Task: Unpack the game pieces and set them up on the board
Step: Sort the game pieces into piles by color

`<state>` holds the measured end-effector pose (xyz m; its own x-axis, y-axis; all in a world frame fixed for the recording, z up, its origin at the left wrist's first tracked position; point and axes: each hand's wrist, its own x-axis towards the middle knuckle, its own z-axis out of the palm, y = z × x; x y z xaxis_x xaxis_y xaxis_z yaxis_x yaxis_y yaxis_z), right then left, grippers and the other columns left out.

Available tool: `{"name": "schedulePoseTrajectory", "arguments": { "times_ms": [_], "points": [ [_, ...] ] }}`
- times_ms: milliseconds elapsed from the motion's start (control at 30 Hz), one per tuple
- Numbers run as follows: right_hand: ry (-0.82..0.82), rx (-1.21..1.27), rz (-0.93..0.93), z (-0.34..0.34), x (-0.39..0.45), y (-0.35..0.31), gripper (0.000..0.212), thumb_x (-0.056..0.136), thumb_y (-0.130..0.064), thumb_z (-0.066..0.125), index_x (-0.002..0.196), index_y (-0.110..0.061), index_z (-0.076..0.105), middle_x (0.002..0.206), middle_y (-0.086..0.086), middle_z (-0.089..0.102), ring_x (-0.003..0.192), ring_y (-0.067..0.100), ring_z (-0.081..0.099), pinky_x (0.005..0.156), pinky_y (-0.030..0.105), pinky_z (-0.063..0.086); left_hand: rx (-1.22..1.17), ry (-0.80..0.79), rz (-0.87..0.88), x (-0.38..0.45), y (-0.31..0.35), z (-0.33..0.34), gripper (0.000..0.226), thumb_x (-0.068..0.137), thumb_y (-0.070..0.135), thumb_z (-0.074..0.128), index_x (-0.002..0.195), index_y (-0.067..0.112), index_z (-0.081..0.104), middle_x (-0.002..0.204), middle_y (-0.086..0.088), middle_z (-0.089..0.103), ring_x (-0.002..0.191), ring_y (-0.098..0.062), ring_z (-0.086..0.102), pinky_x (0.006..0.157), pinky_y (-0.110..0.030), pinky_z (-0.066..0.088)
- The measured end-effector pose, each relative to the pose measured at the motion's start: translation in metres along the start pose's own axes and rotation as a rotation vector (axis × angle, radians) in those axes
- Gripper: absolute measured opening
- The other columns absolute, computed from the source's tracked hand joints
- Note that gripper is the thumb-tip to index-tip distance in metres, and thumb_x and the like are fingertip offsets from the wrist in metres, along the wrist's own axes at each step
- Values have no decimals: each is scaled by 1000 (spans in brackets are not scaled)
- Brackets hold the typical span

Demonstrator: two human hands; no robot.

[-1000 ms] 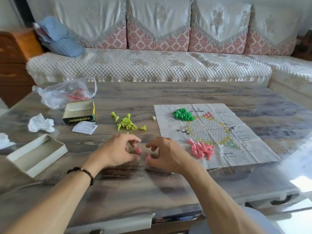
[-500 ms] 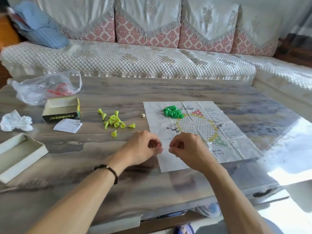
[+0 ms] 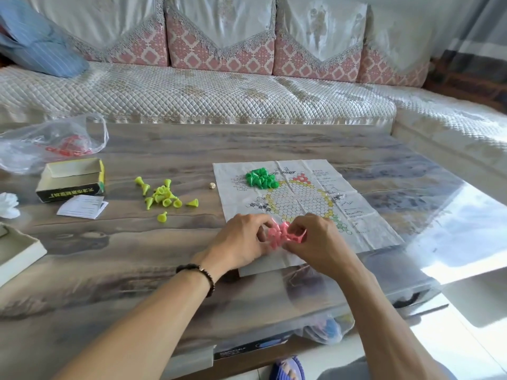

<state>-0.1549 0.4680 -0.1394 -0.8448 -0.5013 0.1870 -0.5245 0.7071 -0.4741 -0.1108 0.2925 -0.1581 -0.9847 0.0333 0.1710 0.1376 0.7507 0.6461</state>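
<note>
No legible text (print blurred)

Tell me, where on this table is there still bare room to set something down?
The far strip of table between the sofa and the paper board is bare, as is the near wood below the yellow pieces. The left is crowded: plastic bag, open box, leaflet. Both hands, left and right, work pink pieces at the board's near edge.
</note>
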Motion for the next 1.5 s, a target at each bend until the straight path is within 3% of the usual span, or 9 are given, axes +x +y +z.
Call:
{"name": "schedulePoseTrajectory", "arguments": {
  "times_ms": [100,267,467,667,933,1033,1267,1400,1500],
  "points": [
    [44,-33,-43,-2,6,-10,17,77,-26,76,87,-15,69,82,-5,60,69,10,56,60,16,40,58,17,-30,-11,-11,-16,36,78,29,76,112,24,64,82,13,61,69,-8,58,68,-29,51],
    [87,-27,-60,14,29,-43,36,83,-37,68,112,-17,65,108,1,63,100,19,57,83,37,50,155,142,-62,-41,-38,-42,32,83,33,69,114,22,64,100,9,61,95,-11,59,82,-34,50],
    [-42,-59,-167,64,51,-89,57,88,-43,58,137,-19,43,129,2,48,120,21,45,92,35,42,265,317,-160,-69,-86,-81,51,81,29,71,130,23,55,127,7,48,121,-16,45,94,-31,43],
    [-153,-38,-229,108,82,-110,73,90,-42,58,147,-12,24,150,6,32,136,22,34,106,30,30,236,265,-272,-65,-129,-102,99,73,46,78,150,21,21,153,1,26,138,-18,26,108,-29,28],
    [-229,-22,-278,136,140,-116,82,91,-49,54,152,-15,12,160,2,15,145,17,20,113,26,20,223,136,-356,-18,-175,-133,136,50,70,79,152,33,-4,161,2,-5,148,-17,-2,118,-39,17],
    [-306,-39,-323,138,159,-120,83,89,-48,56,153,-19,12,160,0,11,146,16,15,117,28,14,254,66,-371,-7,-185,-139,143,43,76,78,150,36,-7,161,-2,-5,148,-20,-3,118,-41,16],
    [-388,-53,-390,145,175,-133,69,85,-39,47,149,-27,26,156,-6,27,145,10,15,119,33,9,302,86,-215,-9,-199,-135,103,57,85,53,141,27,37,144,8,43,129,-13,44,104,-31,38],
    [-320,46,-409,143,161,-127,54,86,-27,53,139,-24,43,143,-5,46,133,12,36,110,28,23,250,214,-132,-20,-196,-125,44,79,56,62,113,30,55,109,11,63,100,-14,59,82,-35,47],
    [-293,68,-441,142,146,-124,51,78,-32,50,129,-23,49,130,-6,55,121,15,48,99,34,40,212,276,-96,-30,-190,-121,26,82,38,67,104,28,57,99,7,65,92,-16,60,74,-29,42]
  ]
}}
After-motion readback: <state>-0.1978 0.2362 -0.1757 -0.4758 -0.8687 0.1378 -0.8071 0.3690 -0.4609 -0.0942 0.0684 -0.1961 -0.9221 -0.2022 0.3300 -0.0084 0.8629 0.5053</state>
